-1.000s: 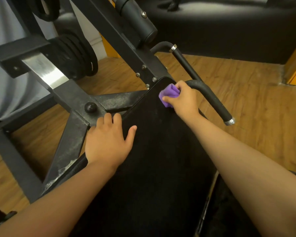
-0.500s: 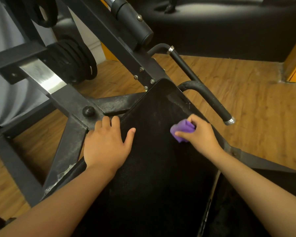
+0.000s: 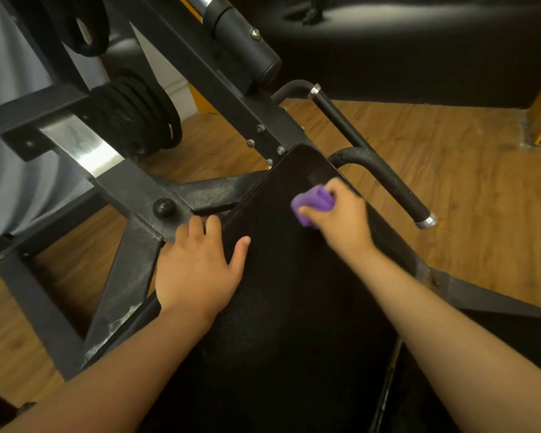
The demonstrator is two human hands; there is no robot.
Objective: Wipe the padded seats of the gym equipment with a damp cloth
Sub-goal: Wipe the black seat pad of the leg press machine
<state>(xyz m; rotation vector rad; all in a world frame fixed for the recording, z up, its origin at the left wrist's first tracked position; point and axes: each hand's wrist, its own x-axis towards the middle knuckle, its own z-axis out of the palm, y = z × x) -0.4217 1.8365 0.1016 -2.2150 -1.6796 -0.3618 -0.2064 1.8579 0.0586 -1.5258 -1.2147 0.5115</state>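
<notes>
A long black padded seat (image 3: 281, 307) runs from the bottom of the view up to a rounded far end. My right hand (image 3: 341, 217) grips a bunched purple cloth (image 3: 313, 204) and presses it on the pad close to that far end. My left hand (image 3: 200, 264) lies flat on the pad's left edge, fingers spread, with the fingertips reaching the steel frame beside it. Both forearms cross the lower part of the pad.
A black steel frame (image 3: 132, 195) with a knob flanks the pad on the left, weight plates (image 3: 138, 114) behind it. A curved black handle bar (image 3: 388, 179) stands right of the pad. Wood floor (image 3: 481, 198) surrounds the machine; another black padded bench (image 3: 419, 42) lies beyond.
My right hand with the cloth slid down the pad from the top corner toward me, then moved back up toward the far end. My left hand has stayed on the pad's edge.
</notes>
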